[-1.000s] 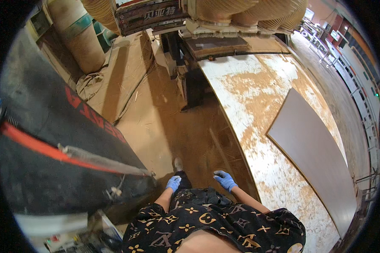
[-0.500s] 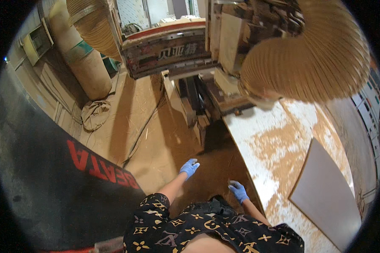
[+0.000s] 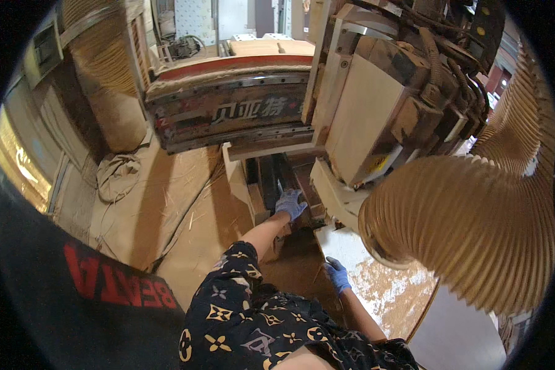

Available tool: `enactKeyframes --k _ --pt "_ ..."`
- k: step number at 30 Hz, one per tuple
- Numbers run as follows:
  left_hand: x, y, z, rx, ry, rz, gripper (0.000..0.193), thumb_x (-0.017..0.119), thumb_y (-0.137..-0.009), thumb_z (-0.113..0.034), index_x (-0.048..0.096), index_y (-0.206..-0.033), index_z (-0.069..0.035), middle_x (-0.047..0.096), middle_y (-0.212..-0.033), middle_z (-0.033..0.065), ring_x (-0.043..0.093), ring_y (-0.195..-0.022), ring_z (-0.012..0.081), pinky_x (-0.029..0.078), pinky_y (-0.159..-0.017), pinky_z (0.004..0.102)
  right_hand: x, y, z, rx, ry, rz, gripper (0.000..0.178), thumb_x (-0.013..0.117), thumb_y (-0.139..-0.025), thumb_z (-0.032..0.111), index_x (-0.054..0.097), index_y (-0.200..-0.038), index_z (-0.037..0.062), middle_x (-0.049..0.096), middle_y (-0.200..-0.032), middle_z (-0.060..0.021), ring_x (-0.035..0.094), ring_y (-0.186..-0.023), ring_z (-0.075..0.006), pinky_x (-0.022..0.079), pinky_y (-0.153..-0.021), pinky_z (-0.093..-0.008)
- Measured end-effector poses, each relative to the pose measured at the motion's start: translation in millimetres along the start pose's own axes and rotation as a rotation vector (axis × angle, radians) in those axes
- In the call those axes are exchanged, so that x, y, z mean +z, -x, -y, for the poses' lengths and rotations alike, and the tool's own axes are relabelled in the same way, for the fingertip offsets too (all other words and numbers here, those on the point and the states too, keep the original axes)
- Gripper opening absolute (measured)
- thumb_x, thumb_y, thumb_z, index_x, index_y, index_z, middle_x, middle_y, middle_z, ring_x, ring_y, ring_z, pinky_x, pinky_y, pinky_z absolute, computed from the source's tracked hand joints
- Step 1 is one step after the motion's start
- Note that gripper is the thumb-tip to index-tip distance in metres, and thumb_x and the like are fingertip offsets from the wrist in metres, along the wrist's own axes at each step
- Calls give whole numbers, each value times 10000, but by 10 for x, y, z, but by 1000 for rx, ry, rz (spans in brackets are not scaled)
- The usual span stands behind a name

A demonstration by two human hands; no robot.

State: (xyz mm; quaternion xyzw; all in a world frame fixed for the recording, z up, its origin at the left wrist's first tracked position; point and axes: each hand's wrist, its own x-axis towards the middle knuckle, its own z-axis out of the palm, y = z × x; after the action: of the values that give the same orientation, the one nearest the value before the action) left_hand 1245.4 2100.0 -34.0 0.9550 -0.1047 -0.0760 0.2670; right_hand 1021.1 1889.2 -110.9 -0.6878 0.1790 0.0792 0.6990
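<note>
My left hand (image 3: 291,205), in a blue glove, reaches forward to the dark rail (image 3: 271,179) below the machine's cross beam (image 3: 234,111). Its fingers are apart and I see nothing held in them. Wood dust thickly coats a white board (image 3: 376,277) on my right. At that board's left edge is my right hand (image 3: 337,274), also gloved in blue, its fingers close together and bent over the edge; their undersides are hidden. Just ahead of the hands hangs the machine's dusty cutting head (image 3: 367,111).
A wide ribbed hose (image 3: 456,228) hangs over the board at right. A smooth grey panel (image 3: 456,327) lies beside it. On the left stands a black machine panel (image 3: 105,320) with red lettering. Sawdust and a cable (image 3: 188,216) cover the floor near a crumpled sack (image 3: 117,177).
I have leaned forward. My left hand has moved ahead to the rail, and my right hand has come onto the board's edge. The cutting head and hose now appear nearer.
</note>
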Motion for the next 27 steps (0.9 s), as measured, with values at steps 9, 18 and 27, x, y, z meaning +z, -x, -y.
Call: enactKeyframes --k 9,18,27 --pt "-212 -1242 265 57 -191 107 704 534 -796 -485 272 -1371 -174 179 -1447 115 210 -1313 320 233 -1046 462 474 -1251 54 -189 253 -259 309 618 -808 160 548 -1074 20 603 -947 -44 535 -743 -115 452 -638 -250" --pt "-43 -1350 404 243 14 203 735 553 -765 -539 384 -1300 -63 379 -1344 162 430 -1171 344 387 -951 393 824 -1654 258 -178 224 -405 264 610 -812 207 571 -994 19 590 -871 -34 515 -713 -111 440 -628 -253" --pt "348 -994 372 346 452 512 546 588 -784 -468 559 -1096 -21 590 -1070 176 556 -1002 305 428 -848 378 373 -973 515 -175 127 -552 254 602 -816 254 595 -913 19 578 -795 -23 495 -684 -107 428 -618 -256"
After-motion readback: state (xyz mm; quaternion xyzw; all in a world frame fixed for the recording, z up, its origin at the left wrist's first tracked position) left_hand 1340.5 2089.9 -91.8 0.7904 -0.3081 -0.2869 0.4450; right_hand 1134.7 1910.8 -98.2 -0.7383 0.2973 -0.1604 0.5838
